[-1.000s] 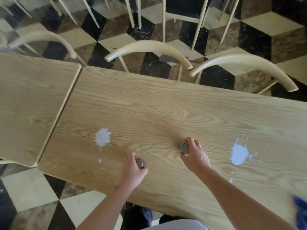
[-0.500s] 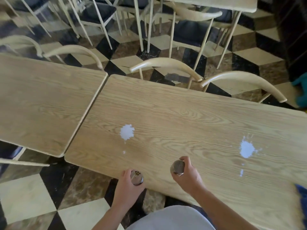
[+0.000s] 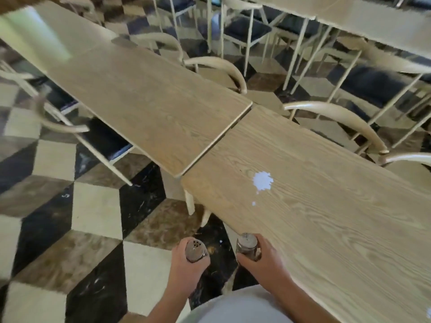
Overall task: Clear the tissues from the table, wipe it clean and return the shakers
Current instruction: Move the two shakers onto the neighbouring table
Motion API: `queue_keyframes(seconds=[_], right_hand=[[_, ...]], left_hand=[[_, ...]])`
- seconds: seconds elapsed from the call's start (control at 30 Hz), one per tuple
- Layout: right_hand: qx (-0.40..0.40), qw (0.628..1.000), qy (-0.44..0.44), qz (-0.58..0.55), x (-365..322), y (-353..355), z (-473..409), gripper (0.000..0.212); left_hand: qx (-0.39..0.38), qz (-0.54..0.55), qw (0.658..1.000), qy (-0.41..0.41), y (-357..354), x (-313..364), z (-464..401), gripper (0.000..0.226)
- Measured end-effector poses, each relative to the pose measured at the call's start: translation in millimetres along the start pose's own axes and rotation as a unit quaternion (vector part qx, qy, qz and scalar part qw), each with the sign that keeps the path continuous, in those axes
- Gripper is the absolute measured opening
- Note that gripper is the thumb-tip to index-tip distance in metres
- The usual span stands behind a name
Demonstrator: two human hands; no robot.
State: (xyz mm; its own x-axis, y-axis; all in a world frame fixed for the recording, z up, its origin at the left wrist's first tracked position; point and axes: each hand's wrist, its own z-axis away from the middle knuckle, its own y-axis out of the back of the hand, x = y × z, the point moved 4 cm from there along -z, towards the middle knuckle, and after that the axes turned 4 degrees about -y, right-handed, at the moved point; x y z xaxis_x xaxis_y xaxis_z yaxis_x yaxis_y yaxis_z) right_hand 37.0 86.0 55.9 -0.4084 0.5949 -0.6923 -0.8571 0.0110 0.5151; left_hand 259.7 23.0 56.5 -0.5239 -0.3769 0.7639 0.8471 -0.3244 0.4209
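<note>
My left hand [image 3: 184,269] grips a shaker [image 3: 195,250] with a holed metal cap, held upright over the floor, off the table's near-left corner. My right hand [image 3: 263,259] grips a second shaker [image 3: 246,245], also upright, at the near edge of the wooden table [image 3: 326,229]. A white spill [image 3: 262,180] with a small drop below it lies on the table ahead of my hands. No tissues are in view.
A second wooden table [image 3: 151,106] abuts the first on the left. Curved-back chairs [image 3: 338,117] line the far side, with more chairs and a table behind. The checkered floor [image 3: 93,217] lies to my left.
Both hands lifted the shakers off the table and drew them back toward my body. The view swung left, so the right-hand spill and the blue cloth left the frame.
</note>
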Motion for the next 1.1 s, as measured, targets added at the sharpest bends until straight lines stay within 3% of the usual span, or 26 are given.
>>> queue_keyframes(seconds=[0.23,0.37,0.6,0.7,0.87,1.1], right_hand=[[-0.089,0.994,0.061,-0.011,-61.1,-49.0,-35.1,0.053],[-0.149,0.982,0.089,-0.074,-98.1,-73.5,-66.1,0.053],[-0.242,0.960,0.124,-0.074,-172.8,-116.3,-143.5,0.055],[-0.296,0.945,0.122,-0.068,-207.7,-124.9,-176.7,0.058],[-0.386,0.916,0.090,-0.062,-249.6,-142.3,-214.3,0.061],[-0.368,0.923,0.009,-0.111,-279.9,-164.6,-254.4,0.038]], left_hand=[[0.078,0.141,0.984,0.071,56.0,-27.3,6.8,0.054],[0.076,0.193,0.973,0.097,79.6,-32.8,-10.9,0.056],[0.087,0.287,0.946,0.123,126.4,-9.5,-73.2,0.038],[0.097,0.318,0.935,0.122,147.5,11.0,-108.5,0.022],[0.127,0.341,0.924,0.113,174.7,37.8,-159.7,0.022],[0.129,0.339,0.922,0.135,205.0,43.0,-214.2,0.022]])
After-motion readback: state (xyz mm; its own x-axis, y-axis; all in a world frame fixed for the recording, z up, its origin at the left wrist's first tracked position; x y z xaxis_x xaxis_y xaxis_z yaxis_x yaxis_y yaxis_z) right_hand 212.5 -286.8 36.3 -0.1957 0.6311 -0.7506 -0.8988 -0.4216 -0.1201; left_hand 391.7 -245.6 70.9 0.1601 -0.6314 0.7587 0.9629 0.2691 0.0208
